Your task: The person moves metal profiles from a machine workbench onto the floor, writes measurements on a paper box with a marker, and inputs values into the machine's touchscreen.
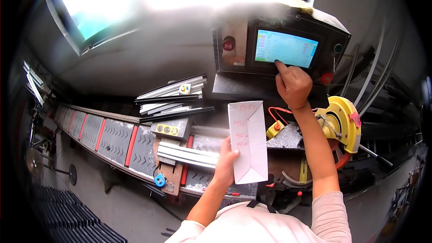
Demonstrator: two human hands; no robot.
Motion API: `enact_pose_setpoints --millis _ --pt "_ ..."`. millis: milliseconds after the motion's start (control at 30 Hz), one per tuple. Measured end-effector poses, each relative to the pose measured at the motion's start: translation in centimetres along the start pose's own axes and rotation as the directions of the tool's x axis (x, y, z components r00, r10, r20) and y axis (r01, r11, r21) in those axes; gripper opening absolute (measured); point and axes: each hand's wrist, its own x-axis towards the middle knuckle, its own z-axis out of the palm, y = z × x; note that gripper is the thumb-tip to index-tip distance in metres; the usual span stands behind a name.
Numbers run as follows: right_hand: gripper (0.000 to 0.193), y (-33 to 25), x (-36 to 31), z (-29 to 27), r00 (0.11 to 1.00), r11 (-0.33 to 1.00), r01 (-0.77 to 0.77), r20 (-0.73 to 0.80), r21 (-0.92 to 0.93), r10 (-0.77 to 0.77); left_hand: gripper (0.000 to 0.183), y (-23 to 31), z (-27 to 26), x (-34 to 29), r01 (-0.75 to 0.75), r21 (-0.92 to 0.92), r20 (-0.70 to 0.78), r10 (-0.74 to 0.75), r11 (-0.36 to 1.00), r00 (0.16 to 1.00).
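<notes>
Currently, in the head view, my left hand (226, 164) grips a white packet (253, 148) with red handwriting (242, 135) by its left edge, between a pile of metal profiles (173, 98) on the left and a yellow machine guard (348, 128) on the right. Farther off, my right hand (294, 85) is closed except for the index finger (281, 67), whose tip is at the lower edge of a lit screen (288, 45); whether it presses, I cannot tell.

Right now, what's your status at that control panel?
Left fingers hold white packet marked in red. Right fingers, index extended, at lower edge of control-panel screen, contact unclear. Yellow guard beside right forearm.
</notes>
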Motion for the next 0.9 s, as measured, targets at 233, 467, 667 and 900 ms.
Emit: enact_pose_setpoints --millis 233,467,667,900 --pt "0.041 0.42 -0.15 -0.05 0.993 0.996 -0.087 -0.078 -0.026 0.085 0.058 0.12 0.13 0.06 0.0 -0.04 0.017 0.001 0.999 1.0" --pt "0.049 0.36 -0.04 0.14 0.988 0.987 -0.146 -0.067 -0.069 0.142 0.058 -0.02 -0.09 0.16 -0.011 -0.028 0.027 0.012 1.0 1.0" --pt "0.052 0.05 0.35 0.08 0.99 0.989 -0.139 -0.007 -0.059 0.139 0.059 0.0 -0.08 0.12 -0.01 -0.016 0.02 0.01 1.0 1.0" --pt "0.046 0.03 0.22 -0.07 0.99 0.988 -0.144 -0.02 -0.056 0.143 0.061 0.14 -0.03 -0.05 0.001 0.007 0.015 -0.002 1.0 1.0"
